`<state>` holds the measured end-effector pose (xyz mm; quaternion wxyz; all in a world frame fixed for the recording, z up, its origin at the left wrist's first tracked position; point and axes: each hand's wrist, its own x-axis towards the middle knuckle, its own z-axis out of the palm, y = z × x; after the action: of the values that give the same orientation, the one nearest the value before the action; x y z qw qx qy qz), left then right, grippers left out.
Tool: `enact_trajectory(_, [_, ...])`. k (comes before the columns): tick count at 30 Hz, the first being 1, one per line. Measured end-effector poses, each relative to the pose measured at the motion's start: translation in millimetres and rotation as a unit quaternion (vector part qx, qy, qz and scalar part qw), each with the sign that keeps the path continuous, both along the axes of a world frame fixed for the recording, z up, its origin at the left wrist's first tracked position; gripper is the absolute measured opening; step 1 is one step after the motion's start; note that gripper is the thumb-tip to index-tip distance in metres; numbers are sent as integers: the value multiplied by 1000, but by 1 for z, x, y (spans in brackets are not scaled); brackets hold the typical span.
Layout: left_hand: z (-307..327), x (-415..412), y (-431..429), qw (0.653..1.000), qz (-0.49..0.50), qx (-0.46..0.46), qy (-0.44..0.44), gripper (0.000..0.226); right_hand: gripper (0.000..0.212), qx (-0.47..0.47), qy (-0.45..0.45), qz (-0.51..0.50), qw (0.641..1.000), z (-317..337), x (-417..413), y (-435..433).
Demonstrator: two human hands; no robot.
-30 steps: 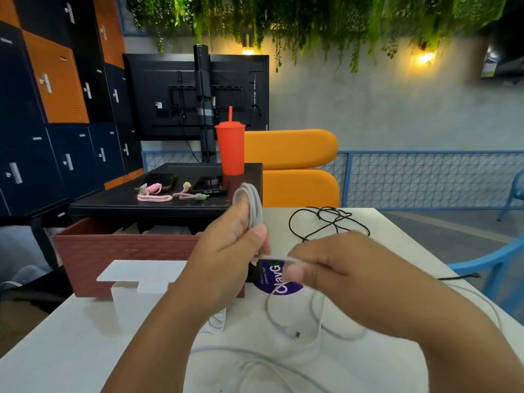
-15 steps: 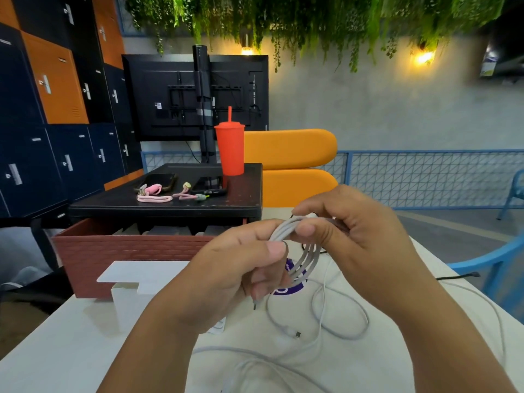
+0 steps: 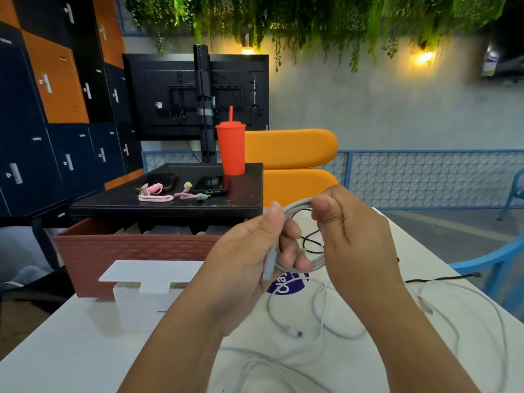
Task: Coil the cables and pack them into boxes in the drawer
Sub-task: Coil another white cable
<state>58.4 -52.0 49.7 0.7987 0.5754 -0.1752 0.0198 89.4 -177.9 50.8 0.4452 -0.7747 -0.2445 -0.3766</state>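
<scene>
Only two bare hands and two bare forearms of the person are in view. The left hand (image 3: 243, 268) and the right hand (image 3: 354, 245) are uncovered from fingertips to wrist. The left thumbnail (image 3: 274, 207) and the right thumbnail (image 3: 321, 206) are short, rounded and plain. Fine creases cross the knuckles on the back of the right hand, and soft folds mark the finger joints of the left. The left forearm (image 3: 175, 344) and the right forearm (image 3: 419, 336) are smooth and sleeveless down to the lower edge of the frame, where they look broad through the wide-angle lens.
</scene>
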Motion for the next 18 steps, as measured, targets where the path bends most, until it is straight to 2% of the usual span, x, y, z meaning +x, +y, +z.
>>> enact_trajectory(4, [1,-1,-11,994,34,-95,27,40,47,42,23,47,998,0,-2,5])
enact_trajectory(7, [4,2,-5,993,73,-92,18,38,48,49,70,130,988,3,-2,0])
enact_trajectory(9, [7,3,4,991,99,-85,13,37,34,40,101,165,980,6,-2,-7])
enact_trajectory(11, [9,3,11,990,115,-79,15,37,19,2,118,153,981,9,-2,-14])
enact_trajectory(14, [10,2,15,991,117,-57,23,37,25,-36,120,102,987,11,-1,-19])
enact_trajectory(16, [10,1,13,993,108,-38,25,37,26,-23,105,69,992,12,0,-20])
enact_trajectory(18, [9,-1,9,995,100,-17,25,37,26,40,108,67,991,12,1,-19])
